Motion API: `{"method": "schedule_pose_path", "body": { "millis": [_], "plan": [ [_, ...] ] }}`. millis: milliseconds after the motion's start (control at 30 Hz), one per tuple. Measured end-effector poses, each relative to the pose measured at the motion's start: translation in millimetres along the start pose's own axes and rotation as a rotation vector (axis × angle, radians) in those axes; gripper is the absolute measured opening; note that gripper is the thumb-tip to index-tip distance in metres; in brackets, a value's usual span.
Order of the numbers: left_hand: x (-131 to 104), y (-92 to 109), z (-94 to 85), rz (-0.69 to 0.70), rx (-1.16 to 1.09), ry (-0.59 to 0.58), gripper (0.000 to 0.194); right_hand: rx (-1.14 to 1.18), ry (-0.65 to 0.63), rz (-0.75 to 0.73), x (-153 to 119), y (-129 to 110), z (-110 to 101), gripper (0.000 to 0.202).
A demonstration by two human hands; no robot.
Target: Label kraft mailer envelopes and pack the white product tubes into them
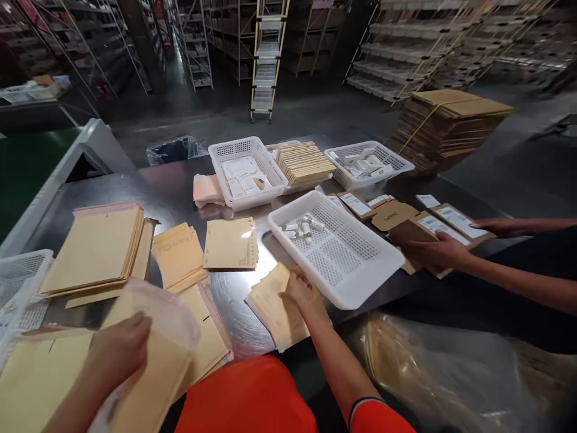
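My left hand (119, 352) is closed on a yellow padded envelope (157, 361), which is tilted and slightly blurred at the near left. Its whitish flap end points up and away. My right hand (300, 291) bends its fingers over the upper edge of a small stack of padded envelopes (270, 300) on the metal table. Beside that hand stands a white perforated basket (356, 270) holding several small white pieces (304, 228). More padded envelopes (229, 243) lie in stacks between my hands, and a larger stack (99, 246) sits farther left.
At right, a co-worker's hands (444, 249) handle labelled brown cardboard boxes (396, 222). Two white baskets (247, 147) (369, 150) with small packets and a row of brown envelopes (304, 162) stand at the back. Flattened cardboard (451, 132) is bundled behind; a plastic bag (451, 361) lies near right.
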State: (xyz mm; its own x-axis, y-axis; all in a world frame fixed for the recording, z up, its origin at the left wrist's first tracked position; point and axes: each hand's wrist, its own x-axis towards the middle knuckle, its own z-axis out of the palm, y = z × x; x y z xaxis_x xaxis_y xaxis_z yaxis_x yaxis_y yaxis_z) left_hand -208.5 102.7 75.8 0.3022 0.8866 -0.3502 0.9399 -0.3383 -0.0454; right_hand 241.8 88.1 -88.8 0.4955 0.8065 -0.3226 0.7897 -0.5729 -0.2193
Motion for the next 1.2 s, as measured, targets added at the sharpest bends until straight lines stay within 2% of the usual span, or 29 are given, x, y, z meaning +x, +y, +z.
{"method": "schedule_pose_path", "body": {
  "millis": [67,100,200,300,400,467,533,567,633,767,867,1000,1200],
  "plan": [
    [27,34,13.2,0.125,0.099,-0.192,0.035,-0.03,0.01,-0.004,0,-4,-2,0.075],
    [40,51,24.1,0.188,0.095,-0.238,0.037,-0.039,0.015,-0.001,1,-5,-3,0.074],
    [71,89,60.8,0.24,0.087,-0.285,0.036,-0.043,0.015,0.025,4,-6,-7,0.071],
    [88,105,85.3,0.263,0.075,-0.309,0.037,-0.022,-0.007,0.042,9,-1,-15,0.056],
    [96,105,93.6,0.26,0.059,-0.335,0.04,0.066,-0.025,-0.067,14,6,-30,0.029],
    [99,103,95.2,0.25,0.046,-0.348,0.041,0.302,-0.004,-0.213,20,3,-41,0.021],
    [100,102,96.6,0.243,0.032,-0.355,0.041,0.674,0.007,-0.302,33,-14,-48,0.026],
    [101,102,97.5,0.24,0.027,-0.358,0.04,0.829,0.004,-0.28,41,-28,-50,0.029],
    [102,103,99.5,0.232,0.019,-0.366,0.039,0.946,-0.015,-0.134,60,-65,-46,0.033],
    [104,105,102.3,0.21,0.012,-0.384,0.04,0.764,-0.005,0.099,89,-139,-19,0.03],
    [104,105,105.1,0.194,0.001,-0.39,0.039,0.633,0.029,0.181,94,-167,1,0.034],
    [105,102,112.6,0.188,-0.016,-0.402,0.039,0.496,0.038,0.229,96,-169,8,0.036],
    [104,102,119.6,0.195,-0.034,-0.383,0.039,0.409,0.04,0.183,91,-162,4,0.036]
  ]
}}
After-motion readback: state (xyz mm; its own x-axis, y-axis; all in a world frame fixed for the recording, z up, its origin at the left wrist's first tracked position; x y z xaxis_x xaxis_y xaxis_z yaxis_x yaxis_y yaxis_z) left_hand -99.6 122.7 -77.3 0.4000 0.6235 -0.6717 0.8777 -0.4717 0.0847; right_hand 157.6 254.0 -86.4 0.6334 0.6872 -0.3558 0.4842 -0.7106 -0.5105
